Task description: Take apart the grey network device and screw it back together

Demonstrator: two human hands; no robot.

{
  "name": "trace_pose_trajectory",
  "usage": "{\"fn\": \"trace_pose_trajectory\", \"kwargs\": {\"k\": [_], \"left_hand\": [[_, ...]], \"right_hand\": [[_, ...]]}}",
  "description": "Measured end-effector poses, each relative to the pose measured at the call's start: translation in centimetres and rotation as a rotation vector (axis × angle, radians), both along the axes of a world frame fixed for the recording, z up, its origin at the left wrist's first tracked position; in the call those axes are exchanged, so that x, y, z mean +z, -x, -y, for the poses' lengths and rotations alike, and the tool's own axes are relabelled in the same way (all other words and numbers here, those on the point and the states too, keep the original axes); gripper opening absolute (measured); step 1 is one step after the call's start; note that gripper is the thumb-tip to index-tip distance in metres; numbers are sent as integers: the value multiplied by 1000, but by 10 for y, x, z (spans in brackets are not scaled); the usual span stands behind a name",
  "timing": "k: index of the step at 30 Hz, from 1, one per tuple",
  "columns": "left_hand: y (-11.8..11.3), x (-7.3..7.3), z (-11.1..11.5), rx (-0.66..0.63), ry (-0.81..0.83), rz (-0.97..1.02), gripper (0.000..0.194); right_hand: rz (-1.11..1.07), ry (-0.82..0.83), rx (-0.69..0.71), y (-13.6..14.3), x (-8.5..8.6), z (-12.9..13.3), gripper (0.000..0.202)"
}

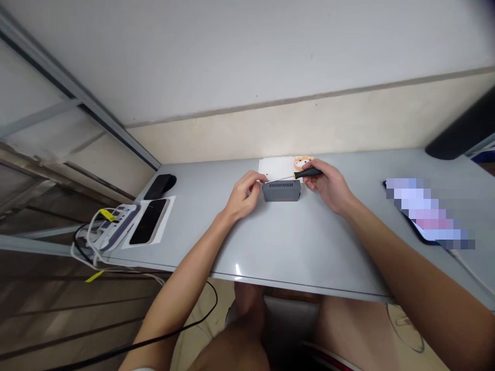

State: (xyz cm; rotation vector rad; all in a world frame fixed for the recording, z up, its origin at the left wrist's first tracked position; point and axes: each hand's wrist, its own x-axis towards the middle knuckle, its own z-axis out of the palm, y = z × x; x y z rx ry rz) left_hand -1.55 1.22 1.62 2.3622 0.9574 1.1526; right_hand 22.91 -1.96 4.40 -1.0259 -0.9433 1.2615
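A small dark grey box (281, 192) with a row of vent slots along its top edge stands on the desk in front of me. My left hand (244, 195) is closed at its left end, thumb and forefinger against the corner. In my right hand (328, 184) is a screwdriver (307, 173) with a black handle and a yellow ring. Its thin shaft points left across the top of the box, the tip close to my left fingertips. Whether the tip touches a screw is too small to tell. Behind the box lies a white sheet (275, 166) with a cartoon animal face.
On the left of the grey desk (301, 247) are a phone (150, 221) on white paper, a black object (160, 186) and a power strip (118, 226) with cables. A blurred-out device (425, 211) with a white cable lies at right, near a black cylinder (460, 129). A wall rises behind.
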Motion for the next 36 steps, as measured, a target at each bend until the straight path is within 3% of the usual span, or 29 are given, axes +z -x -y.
{"fn": "trace_pose_trajectory", "kwargs": {"k": [9,36], "left_hand": [[1,-1,-2,-15,-73,30,29],[3,-3,-3,12,-78,29,32]], "right_hand": [[-35,16,-14,0,3,-1,21],[-20,48,-40,1,4,0,20]]}}
